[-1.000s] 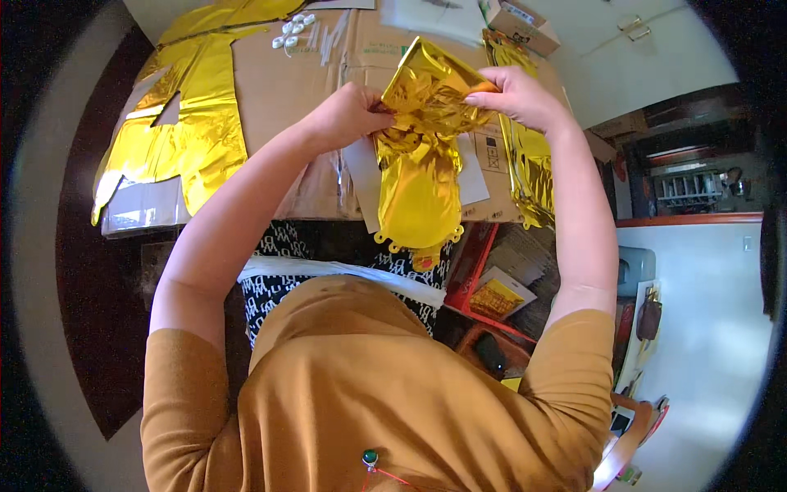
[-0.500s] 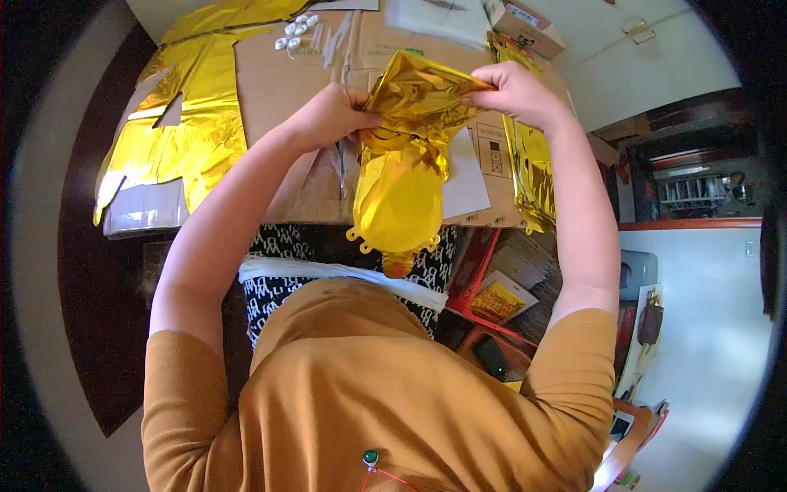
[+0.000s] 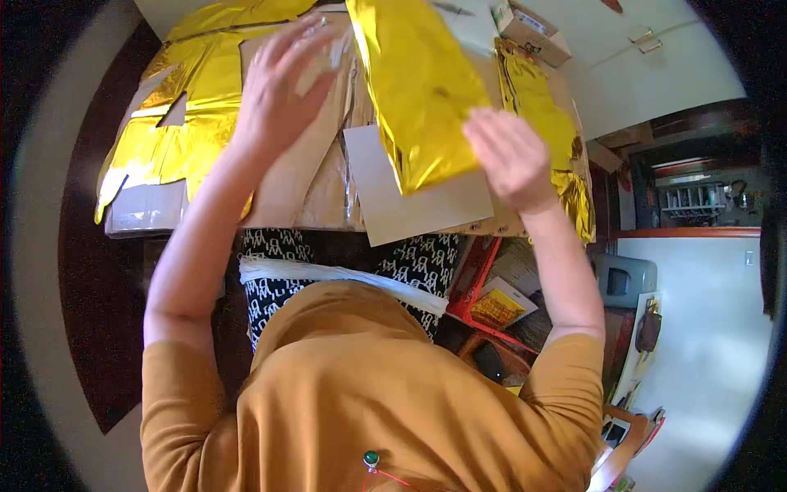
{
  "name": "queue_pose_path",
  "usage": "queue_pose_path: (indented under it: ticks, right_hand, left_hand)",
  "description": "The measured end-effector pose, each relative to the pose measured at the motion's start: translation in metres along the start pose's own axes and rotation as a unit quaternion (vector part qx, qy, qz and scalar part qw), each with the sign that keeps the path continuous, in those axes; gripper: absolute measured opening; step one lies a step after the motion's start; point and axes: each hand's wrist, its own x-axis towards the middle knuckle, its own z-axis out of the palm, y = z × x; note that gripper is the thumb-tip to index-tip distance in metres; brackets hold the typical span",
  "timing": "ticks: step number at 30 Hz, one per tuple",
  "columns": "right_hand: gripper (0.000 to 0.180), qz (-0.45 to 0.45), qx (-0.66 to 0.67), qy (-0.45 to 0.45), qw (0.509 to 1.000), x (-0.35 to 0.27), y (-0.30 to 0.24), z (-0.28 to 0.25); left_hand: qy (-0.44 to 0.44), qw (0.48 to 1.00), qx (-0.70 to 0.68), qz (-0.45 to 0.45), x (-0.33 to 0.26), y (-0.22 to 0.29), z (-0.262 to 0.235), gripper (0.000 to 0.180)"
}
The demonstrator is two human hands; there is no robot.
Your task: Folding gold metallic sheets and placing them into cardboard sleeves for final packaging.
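A flat, uninflated gold foil balloon (image 3: 422,98) stretches across the middle of the table, its top end running to the upper edge of the view. At its right edge, my right hand (image 3: 512,160) grips the foil with fingers pressed together, somewhat smeared by motion. My left hand (image 3: 283,86) is raised left of the foil, fingers apart and holding nothing. Under the balloon's lower end lies a pale grey card (image 3: 381,205) that juts past the table's front edge.
More gold foil balloons lie at the left (image 3: 209,107) and right (image 3: 533,102) of the cardboard-covered table (image 3: 287,193). A small cardboard box (image 3: 533,34) stands at the back right. Below the table is a red-framed rack (image 3: 467,307).
The foil has swung up and away from my lap and is now spread out flat. My left hand has let go and lifted; my right hand has moved lower. More of the card shows.
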Motion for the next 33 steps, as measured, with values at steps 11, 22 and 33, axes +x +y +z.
queue_pose_path:
  ticks: [11, 22, 33]
  right_hand:
    - [0.044, 0.104, 0.178, -0.209, 0.956, -0.043, -0.04, -0.002]
    - [0.061, 0.264, 0.161, -0.165, 0.936, -0.021, -0.124, 0.015]
    - [0.07, 0.301, 0.178, -0.194, 0.917, -0.016, -0.189, 0.024]
  left_hand:
    - [-0.322, 0.93, -0.176, -0.019, -0.108, 0.118, -0.045, 0.06]
    - [-0.373, 0.919, -0.109, 0.065, -0.082, 0.087, 0.0, 0.063]
    - [-0.369, 0.925, -0.081, 0.03, -0.101, 0.067, -0.022, 0.053]
